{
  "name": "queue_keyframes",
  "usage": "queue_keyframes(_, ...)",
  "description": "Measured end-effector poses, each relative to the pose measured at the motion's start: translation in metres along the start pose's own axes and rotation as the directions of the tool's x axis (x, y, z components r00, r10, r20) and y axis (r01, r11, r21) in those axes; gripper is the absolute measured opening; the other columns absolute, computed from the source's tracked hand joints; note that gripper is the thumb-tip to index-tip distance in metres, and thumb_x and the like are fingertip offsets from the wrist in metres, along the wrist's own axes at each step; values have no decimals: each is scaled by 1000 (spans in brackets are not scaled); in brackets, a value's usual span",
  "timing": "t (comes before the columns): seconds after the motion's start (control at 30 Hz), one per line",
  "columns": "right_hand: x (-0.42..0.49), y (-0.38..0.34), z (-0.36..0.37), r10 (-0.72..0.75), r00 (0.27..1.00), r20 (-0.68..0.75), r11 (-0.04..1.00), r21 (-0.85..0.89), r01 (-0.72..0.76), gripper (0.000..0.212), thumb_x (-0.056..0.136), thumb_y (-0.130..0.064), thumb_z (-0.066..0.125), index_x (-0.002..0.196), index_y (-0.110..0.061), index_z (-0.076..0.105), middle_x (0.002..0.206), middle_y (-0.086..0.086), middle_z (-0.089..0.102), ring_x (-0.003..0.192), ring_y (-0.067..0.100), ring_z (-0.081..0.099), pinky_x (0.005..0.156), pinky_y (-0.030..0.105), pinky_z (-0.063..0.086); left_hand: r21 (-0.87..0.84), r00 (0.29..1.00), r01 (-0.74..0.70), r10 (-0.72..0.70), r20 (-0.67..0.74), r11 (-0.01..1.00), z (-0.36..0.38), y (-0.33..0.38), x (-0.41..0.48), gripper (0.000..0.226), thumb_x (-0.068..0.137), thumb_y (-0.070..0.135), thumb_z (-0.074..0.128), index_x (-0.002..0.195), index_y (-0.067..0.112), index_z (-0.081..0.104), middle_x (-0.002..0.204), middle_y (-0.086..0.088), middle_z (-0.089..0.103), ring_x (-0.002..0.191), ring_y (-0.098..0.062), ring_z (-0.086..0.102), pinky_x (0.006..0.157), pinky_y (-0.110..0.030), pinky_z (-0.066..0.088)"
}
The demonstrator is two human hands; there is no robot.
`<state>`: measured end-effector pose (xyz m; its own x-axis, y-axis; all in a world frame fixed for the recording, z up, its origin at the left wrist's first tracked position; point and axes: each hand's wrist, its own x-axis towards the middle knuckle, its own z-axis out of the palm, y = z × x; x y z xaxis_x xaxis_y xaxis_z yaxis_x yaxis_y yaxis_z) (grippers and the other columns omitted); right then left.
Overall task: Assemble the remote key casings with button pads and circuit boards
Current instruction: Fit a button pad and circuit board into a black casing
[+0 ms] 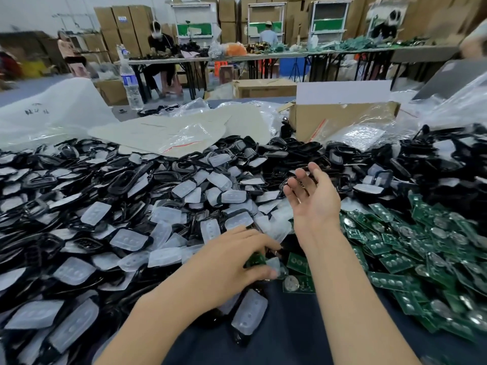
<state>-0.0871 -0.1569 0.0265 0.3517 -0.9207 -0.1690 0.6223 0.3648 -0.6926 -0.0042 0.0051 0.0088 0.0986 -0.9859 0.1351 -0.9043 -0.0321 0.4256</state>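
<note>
A wide heap of black key casings (pixel 123 180) mixed with translucent white button pads (pixel 129 239) covers the left and middle of the table. Green circuit boards (pixel 411 248) with round silver cells pile up on the right. My left hand (pixel 232 262) rests low near the centre, fingers closed on a green circuit board (pixel 255 260) together with a clear pad. My right hand (pixel 311 198) hovers above the heap, palm up, fingers spread, holding nothing. A casing with a fitted pad (pixel 249 313) lies just below my left hand.
An open cardboard box (pixel 342 117) and crumpled plastic bags (pixel 184 133) stand behind the heap. A water bottle (pixel 130 83) is at the back left. Dark blue table surface (pixel 290 325) shows between my forearms. Seated people work at a far table.
</note>
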Motion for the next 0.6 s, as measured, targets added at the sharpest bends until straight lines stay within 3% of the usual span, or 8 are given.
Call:
queue_keyframes(0.13,0,1,0,27,1000,-5,1000,2,-27,16,104,-16,48,110,-19,63,70,-3,68,59,14,62,57,27,55,-275,988,82,-115,-106,958,-7,-3,1,10,86,36,76,88,42,69,87,23,67,86,5,61,75,-10,43)
queue_keyframes(0.23,2,2,-1,28,1000,-13,1000,-5,-28,16,103,-15,49,112,-18,63,71,-2,68,59,14,62,57,27,55,-386,963,113,-196,-183,916,-13,-7,2,16,85,30,77,88,44,70,84,27,70,81,5,65,73,-7,44)
queue_keyframes(0.37,4,3,-1,-5,999,-49,997,-75,2,17,103,-14,48,108,-19,64,74,-2,67,57,11,62,54,25,54,-500,924,140,-294,-244,855,-21,-15,4,20,89,25,72,92,44,72,87,19,72,78,0,67,72,-10,48)
queue_keyframes(0.5,7,2,0,-96,995,-19,960,-265,88,25,102,-7,42,105,-22,61,80,-2,65,56,5,60,54,21,54,-571,921,140,-318,-225,809,-25,-17,8,22,94,15,68,95,37,72,82,11,70,63,-4,65,62,-16,51)
queue_keyframes(0.6,15,-3,-5,-229,972,43,781,-589,210,27,100,-8,43,108,-25,61,84,-2,61,56,1,50,51,16,45,-570,908,125,-326,-265,812,-27,-18,16,18,99,17,61,100,33,69,71,7,68,59,-8,62,59,-18,49)
